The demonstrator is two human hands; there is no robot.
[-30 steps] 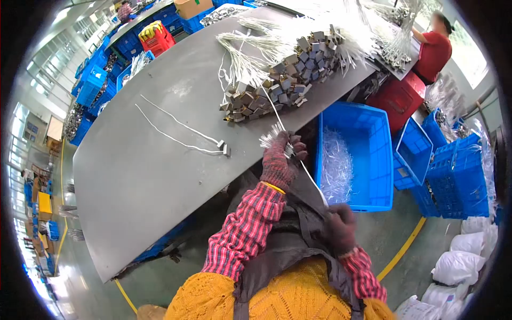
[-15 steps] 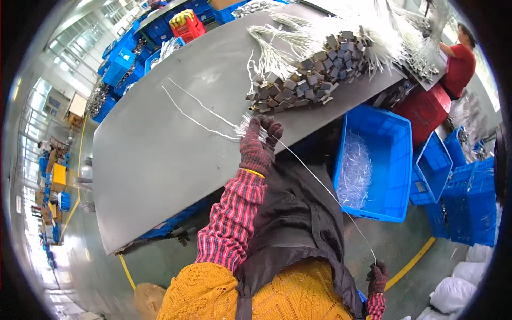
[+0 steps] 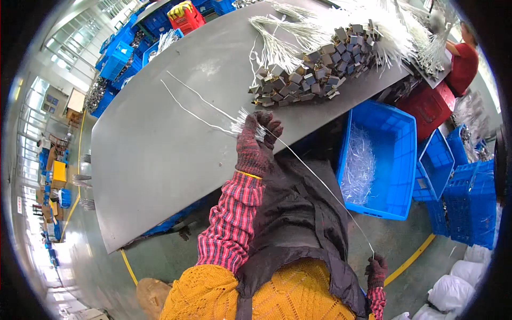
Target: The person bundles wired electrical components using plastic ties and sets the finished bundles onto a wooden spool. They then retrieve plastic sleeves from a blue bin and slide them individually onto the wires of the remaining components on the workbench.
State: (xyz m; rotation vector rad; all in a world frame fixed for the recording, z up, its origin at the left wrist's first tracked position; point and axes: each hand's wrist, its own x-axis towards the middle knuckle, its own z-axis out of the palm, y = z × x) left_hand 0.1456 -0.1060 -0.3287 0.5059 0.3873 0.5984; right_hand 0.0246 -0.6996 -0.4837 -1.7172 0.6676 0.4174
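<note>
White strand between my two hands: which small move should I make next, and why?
Perhaps draw the right hand back gently: the white strand runs from it to the left hand with a slight bow, and that hand, closed around white strips, seems able to steady it.

We had free passage over the left part of the desk (image 3: pixel 138 176), save where two wires (image 3: pixel 213 106) ran up to our left hand (image 3: pixel 256 137) and its bundle (image 3: pixel 241 122). The heap (image 3: pixel 304 82) blocked the far right side at desk level. A strand (image 3: pixel 346 210) stretched taut from there to our right hand (image 3: pixel 376 271), barring a straight crossing before us. Right of it stood the bin (image 3: pixel 392 154), open above, so fingers could reach in over its rim.
</note>
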